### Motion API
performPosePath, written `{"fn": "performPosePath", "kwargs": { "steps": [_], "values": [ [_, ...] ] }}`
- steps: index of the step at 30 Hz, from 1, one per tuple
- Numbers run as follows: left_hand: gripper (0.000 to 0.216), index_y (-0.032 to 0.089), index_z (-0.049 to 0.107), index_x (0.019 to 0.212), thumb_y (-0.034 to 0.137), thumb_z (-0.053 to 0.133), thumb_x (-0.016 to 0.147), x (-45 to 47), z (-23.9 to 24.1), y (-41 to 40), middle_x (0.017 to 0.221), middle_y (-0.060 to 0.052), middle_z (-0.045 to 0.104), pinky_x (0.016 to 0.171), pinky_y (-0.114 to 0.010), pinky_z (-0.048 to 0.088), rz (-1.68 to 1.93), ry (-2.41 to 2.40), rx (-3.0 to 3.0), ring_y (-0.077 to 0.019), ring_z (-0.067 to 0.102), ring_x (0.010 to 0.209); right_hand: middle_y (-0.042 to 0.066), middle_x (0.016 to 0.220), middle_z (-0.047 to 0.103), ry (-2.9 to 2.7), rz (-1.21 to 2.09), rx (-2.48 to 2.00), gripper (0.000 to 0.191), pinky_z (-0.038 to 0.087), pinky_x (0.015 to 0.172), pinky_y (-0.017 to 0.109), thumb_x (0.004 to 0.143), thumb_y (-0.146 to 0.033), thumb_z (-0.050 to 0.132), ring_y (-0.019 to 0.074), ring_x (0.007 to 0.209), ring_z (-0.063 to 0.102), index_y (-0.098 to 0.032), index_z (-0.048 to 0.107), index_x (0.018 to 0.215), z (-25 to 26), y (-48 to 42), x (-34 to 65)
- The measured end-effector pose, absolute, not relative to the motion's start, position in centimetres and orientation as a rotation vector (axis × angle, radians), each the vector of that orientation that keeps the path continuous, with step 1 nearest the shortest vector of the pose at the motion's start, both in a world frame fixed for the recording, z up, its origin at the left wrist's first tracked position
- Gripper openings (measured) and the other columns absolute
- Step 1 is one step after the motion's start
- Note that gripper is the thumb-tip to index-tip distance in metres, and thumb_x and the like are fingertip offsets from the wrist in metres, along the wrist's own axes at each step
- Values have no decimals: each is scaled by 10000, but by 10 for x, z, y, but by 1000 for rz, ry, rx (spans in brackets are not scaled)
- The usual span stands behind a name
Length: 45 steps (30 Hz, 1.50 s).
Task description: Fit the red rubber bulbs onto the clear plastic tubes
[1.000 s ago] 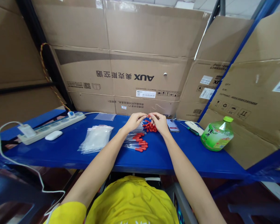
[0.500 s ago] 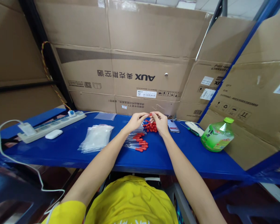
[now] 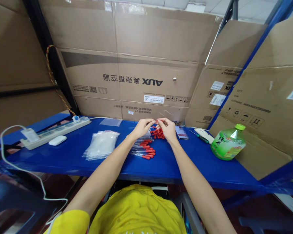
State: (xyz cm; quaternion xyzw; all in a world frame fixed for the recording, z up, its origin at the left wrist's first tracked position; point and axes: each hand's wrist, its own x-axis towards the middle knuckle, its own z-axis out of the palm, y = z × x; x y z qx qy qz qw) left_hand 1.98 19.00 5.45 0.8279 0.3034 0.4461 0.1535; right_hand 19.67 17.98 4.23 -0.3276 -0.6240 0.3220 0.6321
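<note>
Both my hands meet over the far middle of the blue table (image 3: 70, 156). My left hand (image 3: 142, 127) is pinched shut on a thin clear dropper tube. My right hand (image 3: 168, 128) pinches a small red rubber bulb at the tube's end, fingertips nearly touching the left hand's. Just under and behind them lies a heap of loose red bulbs (image 3: 158, 133). A row of droppers with red bulbs on them (image 3: 144, 150) lies on the table below my left hand.
A stack of clear plastic bags (image 3: 101, 144) lies left of the droppers. Farther left sit a white power strip (image 3: 55, 132) and a white case (image 3: 57, 140). At the right are a phone (image 3: 182, 132), a white tool (image 3: 204, 134) and a green bottle (image 3: 228, 142). Cardboard boxes (image 3: 136, 65) wall the back.
The hands have stayed together over the bulbs, with the fingertips closing in slightly. The view has shifted a little downward.
</note>
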Motion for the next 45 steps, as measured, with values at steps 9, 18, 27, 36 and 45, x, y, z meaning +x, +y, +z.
{"fn": "performPosePath", "kwargs": {
  "steps": [9, 18, 27, 36, 45],
  "values": [
    [358, 171, 766, 1066, 366, 466, 1047, 14, 50, 195, 1033, -98, 781, 869, -328, 494, 1188, 1027, 2607, -240, 695, 947, 28, 680, 709, -1664, 460, -881, 283, 581, 666, 334, 920, -467, 614, 206, 628, 706, -205, 712, 963, 42, 171, 202],
    [423, 163, 748, 1044, 405, 402, 1073, 16, 52, 195, 1064, -93, 773, 920, -335, 492, 1339, 956, 2471, -227, 687, 996, 18, 761, 709, -1430, 742, -755, 412, 568, 573, 283, 832, -579, 706, 156, 611, 672, -201, 693, 995, 45, 178, 198],
    [346, 166, 790, 1076, 412, 553, 1016, 12, 56, 195, 952, -83, 755, 725, -295, 459, 1471, 1000, 2352, -178, 626, 769, 34, 803, 732, -1382, 839, -734, 452, 581, 615, 292, 774, -577, 770, 153, 639, 688, -192, 698, 1001, 46, 182, 201],
    [355, 149, 804, 1071, 405, 564, 1013, 13, 57, 192, 919, -89, 738, 749, -296, 462, 1391, 840, 2374, -184, 639, 807, 32, 713, 728, -1411, 806, -730, 399, 606, 628, 324, 767, -555, 785, 185, 622, 710, -179, 729, 890, 45, 181, 205],
    [314, 176, 815, 1059, 396, 603, 989, 14, 57, 192, 912, -82, 753, 743, -309, 444, 1435, 873, 2348, -186, 623, 783, 36, 731, 746, -1333, 913, -735, 451, 600, 615, 297, 761, -581, 794, 172, 603, 711, -170, 755, 941, 48, 178, 200]
  ]
}}
